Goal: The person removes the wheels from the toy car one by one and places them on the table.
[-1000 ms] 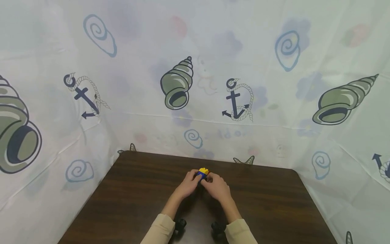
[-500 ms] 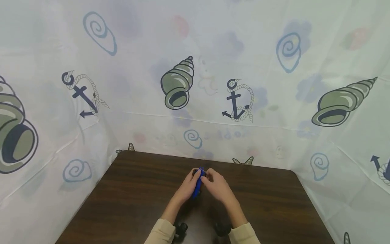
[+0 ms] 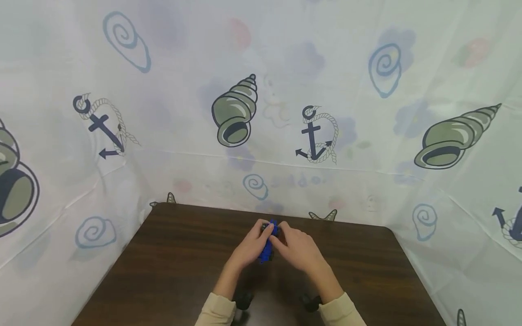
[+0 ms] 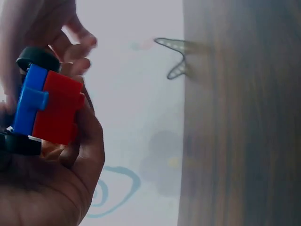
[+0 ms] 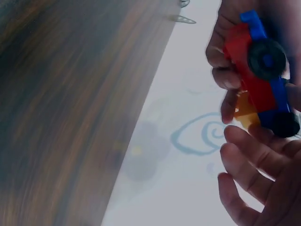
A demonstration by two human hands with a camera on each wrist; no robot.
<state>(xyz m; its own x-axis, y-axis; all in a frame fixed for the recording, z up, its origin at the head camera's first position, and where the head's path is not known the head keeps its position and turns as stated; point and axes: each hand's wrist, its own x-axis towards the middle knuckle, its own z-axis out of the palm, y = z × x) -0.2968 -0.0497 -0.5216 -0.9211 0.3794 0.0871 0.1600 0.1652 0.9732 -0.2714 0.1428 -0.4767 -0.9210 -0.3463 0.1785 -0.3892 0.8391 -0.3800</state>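
Both hands meet above the table's far half, around a toy car [image 3: 266,251] built of blocks. Its blue underside faces up in the head view. Black wheels [image 4: 38,60] sit on the blue base, with a red block [image 4: 57,107] joined to it. A yellow block [image 5: 245,111] shows at one end in the right wrist view. My left hand [image 3: 250,246] grips the car, thumb over the blue base and fingers around the red side. My right hand [image 3: 299,249] pinches the car's far end between thumb and index finger; its other fingers [image 5: 251,181] are loosely spread.
A dark wood-grain table [image 3: 183,262] lies under the hands. White cloth [image 3: 281,68] printed with shells and anchors hangs behind it and along both sides. Black wrist devices [image 3: 243,300] sit near the cuffs.
The car has been turned over in the hands: its yellow top showed earlier, and now its long blue underside faces up. My right forearm has shifted slightly right.
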